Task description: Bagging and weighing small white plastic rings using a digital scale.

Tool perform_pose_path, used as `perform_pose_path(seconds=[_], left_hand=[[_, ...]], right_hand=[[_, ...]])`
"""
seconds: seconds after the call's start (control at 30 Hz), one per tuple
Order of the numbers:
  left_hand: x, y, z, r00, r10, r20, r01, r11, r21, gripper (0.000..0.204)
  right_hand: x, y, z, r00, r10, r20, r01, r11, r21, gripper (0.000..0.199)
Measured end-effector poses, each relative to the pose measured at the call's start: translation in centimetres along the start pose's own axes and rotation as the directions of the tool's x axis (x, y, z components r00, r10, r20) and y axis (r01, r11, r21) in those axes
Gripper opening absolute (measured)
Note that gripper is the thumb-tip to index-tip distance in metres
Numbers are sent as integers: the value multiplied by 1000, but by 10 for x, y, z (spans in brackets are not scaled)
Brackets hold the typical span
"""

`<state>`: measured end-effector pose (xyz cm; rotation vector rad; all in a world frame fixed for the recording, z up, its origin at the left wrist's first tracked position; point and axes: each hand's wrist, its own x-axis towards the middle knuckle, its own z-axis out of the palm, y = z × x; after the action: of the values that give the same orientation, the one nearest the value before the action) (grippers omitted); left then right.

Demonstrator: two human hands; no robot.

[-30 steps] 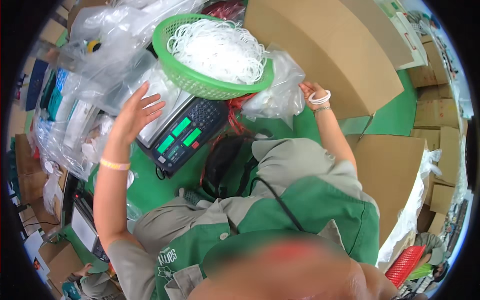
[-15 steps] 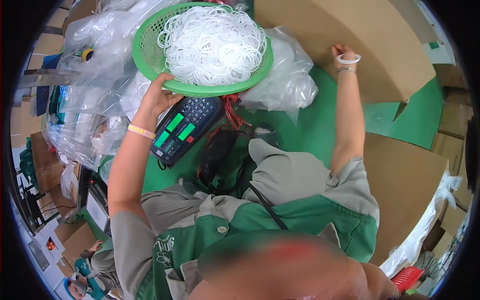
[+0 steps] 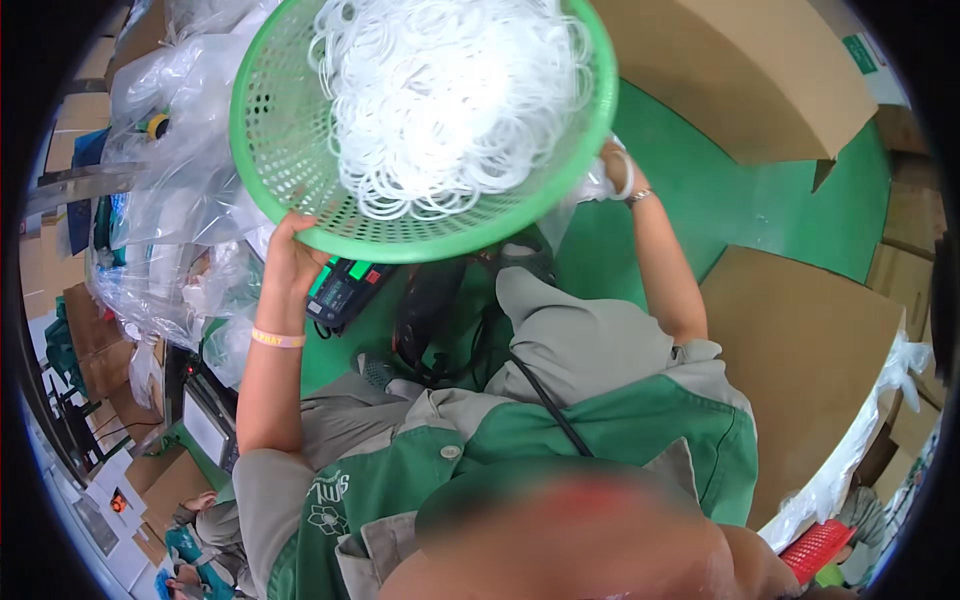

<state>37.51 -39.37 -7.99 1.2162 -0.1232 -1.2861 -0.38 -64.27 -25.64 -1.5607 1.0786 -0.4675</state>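
A green plastic basket (image 3: 265, 150) full of thin white rings (image 3: 440, 110) is tilted in front of me. My left hand (image 3: 292, 255) grips its near left rim, fingers curled over the edge. At the basket's right side, my right hand (image 3: 615, 170) is closed on a clear plastic bag (image 3: 592, 188); its fingertips are partly hidden. Around my right wrist hangs a white ring (image 3: 628, 172), beside a bracelet. Below the basket, a dark digital scale (image 3: 345, 290) with green displays shows only in part.
Clear plastic bags (image 3: 180, 110) are heaped at the left. A large cardboard sheet (image 3: 730, 80) lies far right, another (image 3: 800, 370) nearer on the right. The floor (image 3: 780, 220) is green. Another person (image 3: 205, 540) sits at the lower left; a red basket (image 3: 815, 550) stands lower right.
The basket has come up and closer, covering most of the scale. My right hand has moved left from the cardboard to the plastic bag beside the basket. My left hand keeps the rim.
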Motion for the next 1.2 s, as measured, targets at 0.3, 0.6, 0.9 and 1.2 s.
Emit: perform_pose_path(seconds=[0.3,0.6,0.9,1.2], left_hand=[[9,-115,73,928,-31,373,-71,964,256,69],[58,-228,103,890,-157,429,43,964,264,79],[73,-221,92,841,-163,516,-39,932,359,98],[80,-15,12,643,565,517,-718,210,664,28]], right_hand=[[-146,-76,-96,876,225,-427,211,616,759,51],[-140,48,-125,397,616,-681,12,738,675,42],[-3,-101,-79,830,-134,-541,144,989,-24,35],[54,-211,78,934,-303,186,353,859,-371,17]])
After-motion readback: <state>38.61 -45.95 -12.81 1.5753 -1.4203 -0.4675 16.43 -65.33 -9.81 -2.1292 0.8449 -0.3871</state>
